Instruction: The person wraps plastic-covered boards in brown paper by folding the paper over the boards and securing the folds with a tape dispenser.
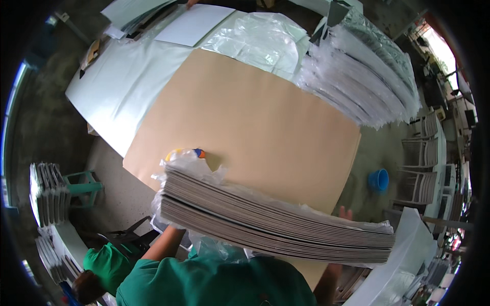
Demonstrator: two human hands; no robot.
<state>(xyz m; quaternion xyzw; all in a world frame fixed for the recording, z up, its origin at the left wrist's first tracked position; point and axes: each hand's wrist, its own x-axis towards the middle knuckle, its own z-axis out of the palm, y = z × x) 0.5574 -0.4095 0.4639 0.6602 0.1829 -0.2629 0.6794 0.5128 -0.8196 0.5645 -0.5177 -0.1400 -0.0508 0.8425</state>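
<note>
Right hand (346, 213) shows only its fingers, stretched and slightly apart, past the far edge of a thick stack (278, 217), toward its right end; whether they press on it, I cannot tell. Left hand is hidden at the left end, where the left forearm (166, 244) reaches the stack, so its state also cannot be told. The stack is at the near side of the table (117, 97), over a brown sheet (255, 112); if it rests there is unclear. I judge that its layers could slide and fan out, if both ends are not supported equally, and the loose film (191, 166) could slip under the fingers or tear. A small yellow, orange and blue thing (199, 153), just beyond the far left corner, might get pinned. The layers are thin, grey-brown and board-like, seemingly bowed, maybe by the lens. The brown sheet looks smooth and matte; farther, clear plastic (258, 38) is glossy and crumpled, and at far right lies a ragged plastic-wrapped pile (357, 71).
</note>
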